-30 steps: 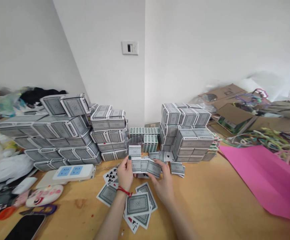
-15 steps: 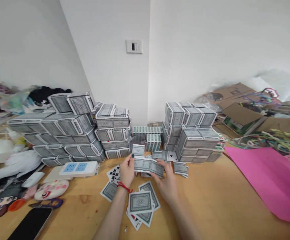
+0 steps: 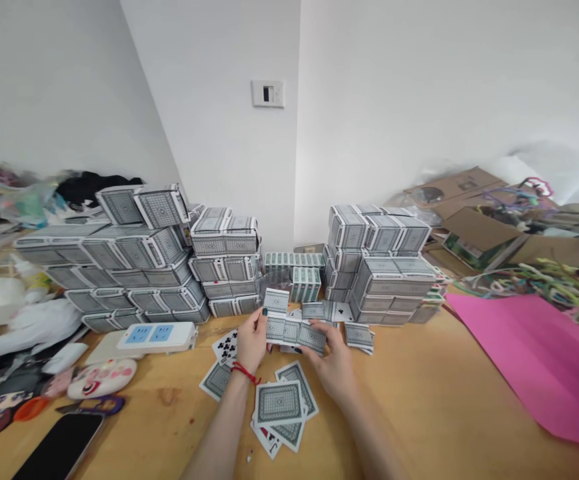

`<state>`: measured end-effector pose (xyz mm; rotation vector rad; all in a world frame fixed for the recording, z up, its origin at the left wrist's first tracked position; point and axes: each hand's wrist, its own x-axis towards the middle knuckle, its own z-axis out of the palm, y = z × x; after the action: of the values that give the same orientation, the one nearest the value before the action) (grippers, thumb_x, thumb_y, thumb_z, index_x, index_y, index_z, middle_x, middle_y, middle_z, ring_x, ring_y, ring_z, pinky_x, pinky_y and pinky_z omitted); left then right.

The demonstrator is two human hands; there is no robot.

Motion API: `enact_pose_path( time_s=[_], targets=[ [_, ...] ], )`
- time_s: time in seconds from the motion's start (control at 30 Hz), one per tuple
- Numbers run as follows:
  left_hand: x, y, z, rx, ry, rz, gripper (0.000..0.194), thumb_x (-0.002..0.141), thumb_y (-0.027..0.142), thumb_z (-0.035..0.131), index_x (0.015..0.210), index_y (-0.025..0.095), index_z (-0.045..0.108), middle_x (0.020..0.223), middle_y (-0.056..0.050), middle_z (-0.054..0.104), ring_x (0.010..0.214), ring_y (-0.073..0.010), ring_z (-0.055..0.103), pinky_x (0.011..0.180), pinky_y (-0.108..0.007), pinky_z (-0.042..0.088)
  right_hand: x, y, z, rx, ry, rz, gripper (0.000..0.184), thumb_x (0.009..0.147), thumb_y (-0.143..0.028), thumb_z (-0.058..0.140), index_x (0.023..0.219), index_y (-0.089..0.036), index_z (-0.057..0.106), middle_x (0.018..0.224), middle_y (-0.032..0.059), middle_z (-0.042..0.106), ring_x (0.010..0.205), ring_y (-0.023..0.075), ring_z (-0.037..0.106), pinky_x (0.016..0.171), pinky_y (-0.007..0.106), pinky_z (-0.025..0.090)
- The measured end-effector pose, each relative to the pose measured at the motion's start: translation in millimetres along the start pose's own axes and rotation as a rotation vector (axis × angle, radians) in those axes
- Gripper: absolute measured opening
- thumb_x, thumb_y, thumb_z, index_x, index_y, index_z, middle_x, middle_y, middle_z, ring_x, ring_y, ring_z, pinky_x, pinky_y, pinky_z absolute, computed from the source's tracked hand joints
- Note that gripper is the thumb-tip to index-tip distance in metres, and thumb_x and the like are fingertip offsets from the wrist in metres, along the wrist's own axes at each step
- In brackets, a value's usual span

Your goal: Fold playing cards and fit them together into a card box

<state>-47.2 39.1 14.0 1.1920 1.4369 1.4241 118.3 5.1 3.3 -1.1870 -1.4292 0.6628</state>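
My left hand (image 3: 252,339), with a red string bracelet at the wrist, pinches the left end of a strip of folded playing cards (image 3: 292,331), backs facing up. The thumb and fingers of my right hand (image 3: 332,360) grip the strip's right end. One more card panel stands up from the strip at its left end. Loose cards (image 3: 279,402) lie on the table between my forearms, mostly back up. Others, including a club card (image 3: 227,346), are beside my left wrist. Folded cards (image 3: 358,335) rest to the right of my right hand.
Walls of blocks folded from cards stand at the left (image 3: 134,260) and right (image 3: 394,280). Between them are green-and-white card boxes (image 3: 306,285). A power strip (image 3: 156,337), a phone (image 3: 59,447) and scissors (image 3: 92,405) lie left; pink paper (image 3: 534,367) and cardboard boxes (image 3: 489,230) are right.
Both hands keep hold of the card strip in nearly the same place. The view has shifted very slightly; the things on the table have not visibly moved.
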Motion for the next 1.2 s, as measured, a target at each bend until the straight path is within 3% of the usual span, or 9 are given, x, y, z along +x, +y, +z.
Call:
enact_pose_path(
  time_s=[0.23, 0.9, 1.2],
  targets=[
    [0, -2, -0.3, -0.001, 0.001, 0.007, 0.037, 0.073, 0.038, 0.046, 0.095, 0.011, 0.059, 0.039, 0.006, 0.042, 0.027, -0.0061, 0.032, 0.029, -0.018, 0.027, -1, 6, 2, 0.078, -0.035, 0.1, 0.039, 0.06, -0.026, 0.067, 0.095, -0.02, 0.052, 0.099, 0.0061, 0.057, 0.095, 0.0224, 0.053, 0.081, 0.035, 0.043],
    [-10, -6, 15.2, 0.101, -0.022, 0.057, 0.038, 0.076, 0.039, 0.041, 0.094, 0.013, 0.061, 0.044, 0.005, 0.047, 0.031, -0.0065, 0.034, 0.034, -0.019, 0.029, -3, 0, 6, 0.171, -0.06, 0.083, 0.039, 0.058, -0.021, 0.068, 0.094, -0.02, 0.052, 0.099, 0.0055, 0.058, 0.096, 0.0223, 0.053, 0.083, 0.036, 0.042],
    [-16, -1, 22.9, 0.0, 0.028, 0.001, 0.04, 0.076, 0.042, 0.042, 0.1, 0.013, 0.055, 0.05, 0.003, 0.049, 0.029, -0.0057, 0.034, 0.029, -0.018, 0.029, -4, -3, 9, 0.123, -0.018, 0.029, 0.062, 0.06, -0.023, 0.065, 0.117, -0.02, 0.04, 0.115, 0.0081, 0.049, 0.109, 0.0228, 0.045, 0.09, 0.037, 0.039]
  ],
)
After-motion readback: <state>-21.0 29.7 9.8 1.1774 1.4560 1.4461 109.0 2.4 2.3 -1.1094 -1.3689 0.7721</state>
